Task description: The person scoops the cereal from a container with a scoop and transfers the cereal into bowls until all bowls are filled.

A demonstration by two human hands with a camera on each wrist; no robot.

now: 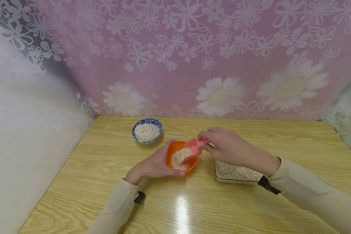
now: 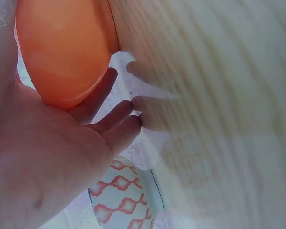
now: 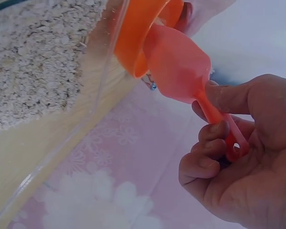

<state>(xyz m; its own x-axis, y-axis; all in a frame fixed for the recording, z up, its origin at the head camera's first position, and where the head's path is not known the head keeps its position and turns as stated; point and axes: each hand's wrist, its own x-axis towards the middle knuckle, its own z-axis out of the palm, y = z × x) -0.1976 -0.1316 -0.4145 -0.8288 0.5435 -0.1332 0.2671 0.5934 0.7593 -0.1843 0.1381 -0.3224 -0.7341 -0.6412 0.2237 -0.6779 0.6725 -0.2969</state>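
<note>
My left hand (image 1: 155, 164) grips an orange bowl (image 1: 170, 152) by its side, thumb along the near rim and fingers around the far side. Pale flakes that look like oats (image 1: 179, 159) lie inside it. In the left wrist view the bowl's smooth underside (image 2: 66, 47) shows against my palm. With my right hand (image 1: 229, 146) I hold a pink scoop (image 1: 192, 146) by its handle, tipped over the bowl with flakes at its mouth. The right wrist view shows thumb and fingers curled around the scoop's handle (image 3: 212, 109).
A shallow rectangular container (image 1: 237, 181) of similar flakes stands under my right forearm. Behind my left hand is a blue-and-white patterned bowl (image 1: 157, 123) filled with pale flakes. A floral curtain (image 1: 175, 65) hangs along the far edge of the wooden table (image 1: 76, 188).
</note>
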